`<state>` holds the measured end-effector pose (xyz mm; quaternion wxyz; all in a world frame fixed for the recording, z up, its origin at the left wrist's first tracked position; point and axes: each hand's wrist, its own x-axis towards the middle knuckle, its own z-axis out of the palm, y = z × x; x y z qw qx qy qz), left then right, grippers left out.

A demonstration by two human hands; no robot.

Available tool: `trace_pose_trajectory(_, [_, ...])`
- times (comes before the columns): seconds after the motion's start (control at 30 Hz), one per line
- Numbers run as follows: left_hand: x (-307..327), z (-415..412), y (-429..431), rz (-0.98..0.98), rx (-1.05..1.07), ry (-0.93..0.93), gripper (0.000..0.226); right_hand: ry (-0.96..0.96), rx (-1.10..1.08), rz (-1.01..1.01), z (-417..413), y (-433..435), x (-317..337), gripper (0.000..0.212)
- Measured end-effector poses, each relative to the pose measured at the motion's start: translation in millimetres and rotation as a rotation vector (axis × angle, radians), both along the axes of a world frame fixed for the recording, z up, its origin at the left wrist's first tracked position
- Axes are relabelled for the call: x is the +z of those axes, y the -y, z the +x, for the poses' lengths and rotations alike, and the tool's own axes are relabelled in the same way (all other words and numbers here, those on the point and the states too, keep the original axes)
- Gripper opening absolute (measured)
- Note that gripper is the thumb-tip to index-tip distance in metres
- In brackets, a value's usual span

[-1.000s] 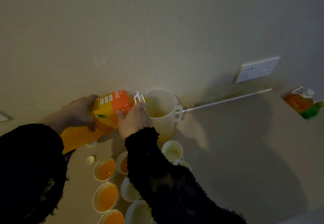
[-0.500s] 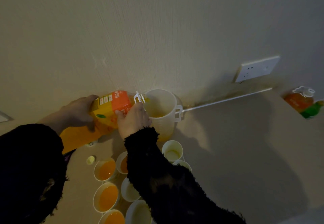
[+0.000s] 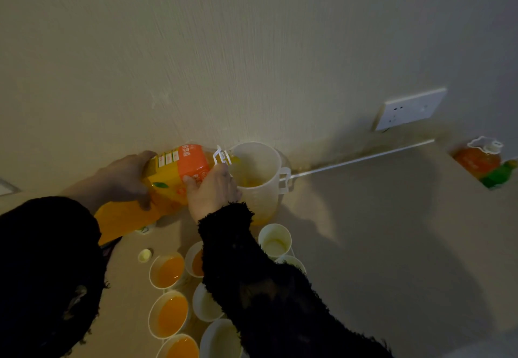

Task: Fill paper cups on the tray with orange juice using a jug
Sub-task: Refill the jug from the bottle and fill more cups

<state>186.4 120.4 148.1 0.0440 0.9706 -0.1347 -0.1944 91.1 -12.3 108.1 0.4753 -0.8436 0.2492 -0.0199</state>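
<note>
Orange juice (image 3: pixel 253 182) lies shallow in the bottom of the translucent jug (image 3: pixel 262 158), which stands upright against the wall with its handle turned to the right. A large juice bottle (image 3: pixel 179 172) is tipped on its side, its mouth over the jug's left rim. The left hand (image 3: pixel 123 179) grasps the bottle's body from behind. The right hand (image 3: pixel 213 192) curls its fingers round the bottle's shoulder, just beside the white carry loop at the neck. Both arms wear black fuzzy sleeves.

The paper cups (image 3: pixel 167 270) stand in a cluster on the beige tabletop (image 3: pixel 364 231), nearer the person than the jug. Those on the left hold juice, while those on the right look pale inside, and the right sleeve hides part of the group. A small yellowish cap (image 3: pixel 145 255) lies just left of the cups. Far right, a second bottle (image 3: pixel 479 158) with a white handle sits near the wall, below a white wall socket (image 3: pixel 410 108).
</note>
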Motion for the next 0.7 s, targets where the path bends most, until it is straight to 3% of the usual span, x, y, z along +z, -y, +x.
trace_pose_trajectory(0.23, [-0.7, -0.2, 0.6, 0.017, 0.019, 0.011, 0.115, 0.001, 0.000, 0.007, -1.0, 0.3, 0.1, 0.060])
trace_pose_trajectory(0.4, [1.0, -1.7, 0.7, 0.020, 0.012, 0.008, 0.125, 0.002, 0.006, -0.005, -1.3, 0.9, 0.9, 0.060])
trace_pose_trajectory(0.7, [-1.6, -0.5, 0.4, 0.010, 0.028, 0.018, 0.113, -0.006, 0.007, 0.006, -1.2, 1.1, 1.5, 0.060])
